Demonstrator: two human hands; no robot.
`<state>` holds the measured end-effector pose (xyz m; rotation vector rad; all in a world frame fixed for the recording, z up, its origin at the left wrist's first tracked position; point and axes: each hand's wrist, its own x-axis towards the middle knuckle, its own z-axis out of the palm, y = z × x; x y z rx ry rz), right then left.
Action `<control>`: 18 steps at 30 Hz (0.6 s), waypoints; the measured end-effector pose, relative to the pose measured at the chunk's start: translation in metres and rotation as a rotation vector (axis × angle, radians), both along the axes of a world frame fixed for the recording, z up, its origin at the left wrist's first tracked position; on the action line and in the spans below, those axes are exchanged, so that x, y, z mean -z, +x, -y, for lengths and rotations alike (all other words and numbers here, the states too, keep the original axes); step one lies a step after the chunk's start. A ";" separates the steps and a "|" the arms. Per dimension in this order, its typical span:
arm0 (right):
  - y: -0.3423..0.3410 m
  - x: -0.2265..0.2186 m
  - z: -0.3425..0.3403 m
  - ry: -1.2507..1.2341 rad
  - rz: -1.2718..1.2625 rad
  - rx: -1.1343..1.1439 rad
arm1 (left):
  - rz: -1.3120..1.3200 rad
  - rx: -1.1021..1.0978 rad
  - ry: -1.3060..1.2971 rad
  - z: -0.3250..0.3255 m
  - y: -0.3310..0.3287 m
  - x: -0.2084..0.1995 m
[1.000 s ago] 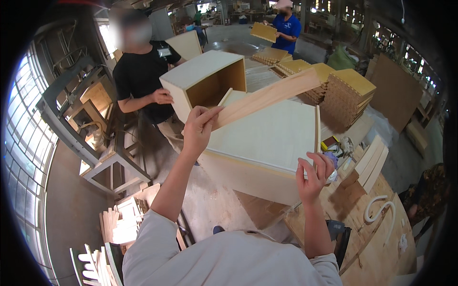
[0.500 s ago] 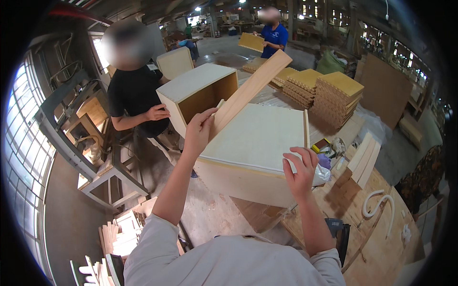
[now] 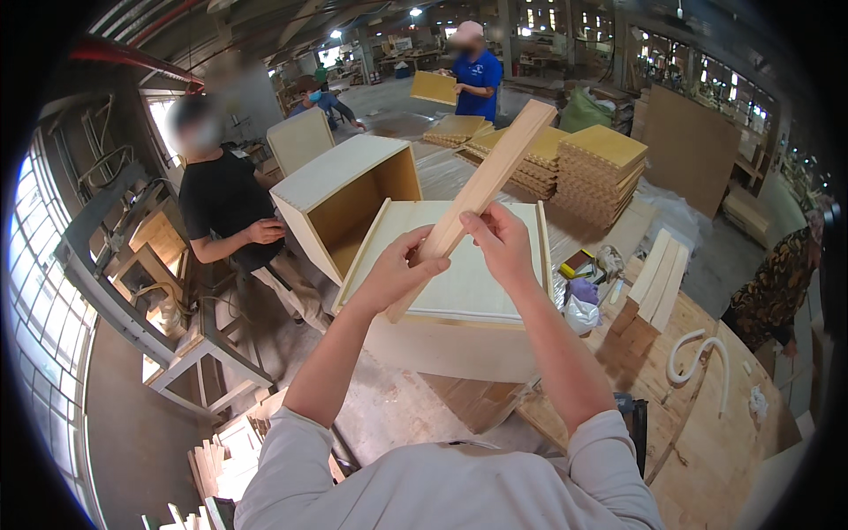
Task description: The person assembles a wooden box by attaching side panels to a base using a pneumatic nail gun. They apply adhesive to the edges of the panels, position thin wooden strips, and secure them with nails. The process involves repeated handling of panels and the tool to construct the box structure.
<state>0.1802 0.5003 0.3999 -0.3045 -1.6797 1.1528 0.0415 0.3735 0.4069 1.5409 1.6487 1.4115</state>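
A long, flat wooden strip [image 3: 511, 155] slants up and away over a pale wooden box [image 3: 442, 349]. My left hand [image 3: 405, 269] is closed around the strip's lower half, thumb on top. My right hand [image 3: 503, 246] pinches its right edge a little higher up, thumb and fingers together. Under the strip lies the box's whitish top panel, with raised wooden edging along its left and right sides. Just beyond to the left stands a second box [image 3: 340, 168], its open side facing right and its brown inside showing.
Stacked yellow-topped boards [image 3: 609, 146] stand beyond the boxes. At right, a plywood table [image 3: 689, 459] bears wood strips [image 3: 662, 274] and a curved white tube [image 3: 678, 364]. A co-worker in black [image 3: 221, 194] stands at left, another in blue [image 3: 477, 84] farther back. Offcuts [image 3: 234, 459] lie lower left.
My right hand has come left from the box's right corner and taken hold of the strip. The strip has shifted toward the right, and the black-clad co-worker's hand has moved off the second box.
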 end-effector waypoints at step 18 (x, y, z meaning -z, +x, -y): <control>0.023 -0.057 -0.068 -0.130 -0.268 0.128 | 0.068 0.030 -0.024 -0.017 0.008 0.017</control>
